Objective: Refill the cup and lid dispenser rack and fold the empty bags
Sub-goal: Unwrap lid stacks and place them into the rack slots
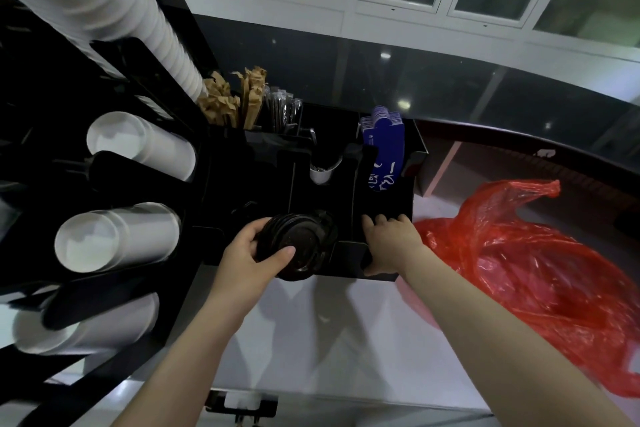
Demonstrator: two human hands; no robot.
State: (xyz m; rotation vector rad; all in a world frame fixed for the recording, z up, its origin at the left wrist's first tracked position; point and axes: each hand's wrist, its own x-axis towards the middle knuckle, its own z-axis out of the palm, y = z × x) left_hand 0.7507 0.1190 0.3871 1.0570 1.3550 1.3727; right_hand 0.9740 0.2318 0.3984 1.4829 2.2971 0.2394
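My left hand [247, 255] grips a stack of black lids [299, 243] at the front of the middle slot of the black organiser tray [384, 196]. My right hand [389, 241] holds the tray's front right corner, fingers over the rim and thumb on the front wall. To the left stands the black cup dispenser rack [138, 191] with stacks of white cups [114, 239] lying in its tubes. A crumpled red plastic bag [540, 274] lies on the counter right of the tray.
The tray's back compartments hold brown paper packets [225, 100], wrapped straws [282, 107] and blue sleeves [384, 142]. A white cup [320, 173] sits in a middle slot. The light counter [329, 333] runs toward me; a dark raised ledge and windows lie behind.
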